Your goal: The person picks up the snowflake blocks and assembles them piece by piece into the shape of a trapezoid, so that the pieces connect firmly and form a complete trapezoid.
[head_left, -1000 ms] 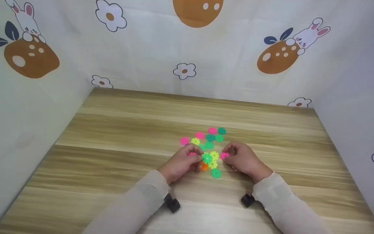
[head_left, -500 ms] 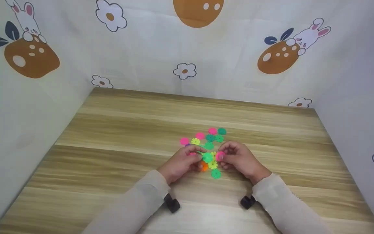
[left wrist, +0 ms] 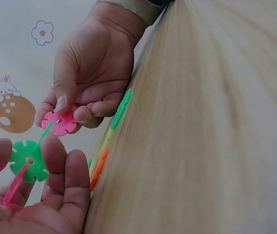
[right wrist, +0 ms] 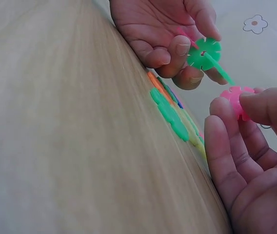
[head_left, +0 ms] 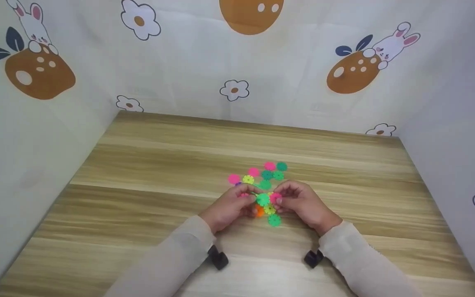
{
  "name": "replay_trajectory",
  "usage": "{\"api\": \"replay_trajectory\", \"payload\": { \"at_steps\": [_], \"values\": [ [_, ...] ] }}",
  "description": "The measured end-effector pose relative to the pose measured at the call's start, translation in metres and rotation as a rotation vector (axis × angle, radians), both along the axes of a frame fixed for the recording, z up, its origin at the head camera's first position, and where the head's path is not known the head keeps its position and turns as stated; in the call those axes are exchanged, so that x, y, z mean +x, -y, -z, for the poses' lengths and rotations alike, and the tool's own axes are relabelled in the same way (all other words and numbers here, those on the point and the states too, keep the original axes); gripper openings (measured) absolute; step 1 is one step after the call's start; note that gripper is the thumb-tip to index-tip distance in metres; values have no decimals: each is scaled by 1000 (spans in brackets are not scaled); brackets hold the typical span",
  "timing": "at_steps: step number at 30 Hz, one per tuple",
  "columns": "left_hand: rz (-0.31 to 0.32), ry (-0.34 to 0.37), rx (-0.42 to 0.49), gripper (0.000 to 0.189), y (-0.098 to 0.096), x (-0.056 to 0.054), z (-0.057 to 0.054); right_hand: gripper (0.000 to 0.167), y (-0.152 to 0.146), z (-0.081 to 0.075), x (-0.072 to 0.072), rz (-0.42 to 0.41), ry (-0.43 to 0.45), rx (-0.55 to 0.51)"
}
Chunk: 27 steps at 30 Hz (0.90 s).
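Left hand (head_left: 229, 206): thumb and fingers pinch a notched green disc (left wrist: 21, 154). A second green disc (left wrist: 44, 135) and a pink disc (left wrist: 15, 185), both nearly edge-on, join it at opposite sides. Right hand (head_left: 309, 205): thumb and fingertips pinch another pink disc, the right-hand piece (right wrist: 232, 98), at the end of the second green disc; full engagement cannot be determined. The held pieces are above the tabletop (head_left: 138, 156). Beneath and nearer the person lie orange (head_left: 259, 212), yellow (head_left: 269, 209) and green loose discs (head_left: 274, 220). Further pink, yellow and green pieces (head_left: 265, 184) lie beyond the hands.
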<state>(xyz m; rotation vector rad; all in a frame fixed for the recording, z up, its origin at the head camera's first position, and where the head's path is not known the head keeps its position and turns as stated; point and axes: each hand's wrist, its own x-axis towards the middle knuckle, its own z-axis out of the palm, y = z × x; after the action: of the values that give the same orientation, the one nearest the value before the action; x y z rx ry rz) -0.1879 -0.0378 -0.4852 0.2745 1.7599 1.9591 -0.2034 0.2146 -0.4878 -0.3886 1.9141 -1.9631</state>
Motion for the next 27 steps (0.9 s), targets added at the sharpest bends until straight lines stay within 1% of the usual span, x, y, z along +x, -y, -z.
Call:
{"api": "replay_trajectory", "payload": {
  "at_steps": [6,10,14,17,21,27],
  "values": [
    [2,1,7,27,0,0,1,17,-1,2,-1,-10,-7,-33],
    [0,10,25,28,0,0,1,18,-1,2,-1,-39,-22,-68],
    [1,10,29,28,0,0,1,18,-1,1,0,-47,-31,-86],
    [9,8,18,29,0,0,0,16,0,1,0,-39,-31,-76],
    [30,1,-3,31,1,1,-1,10,2,1,1,-33,-55,-47],
    [84,-28,-52,28,3,1,-3,16,6,-4,5,6,-76,-9]
  ]
}}
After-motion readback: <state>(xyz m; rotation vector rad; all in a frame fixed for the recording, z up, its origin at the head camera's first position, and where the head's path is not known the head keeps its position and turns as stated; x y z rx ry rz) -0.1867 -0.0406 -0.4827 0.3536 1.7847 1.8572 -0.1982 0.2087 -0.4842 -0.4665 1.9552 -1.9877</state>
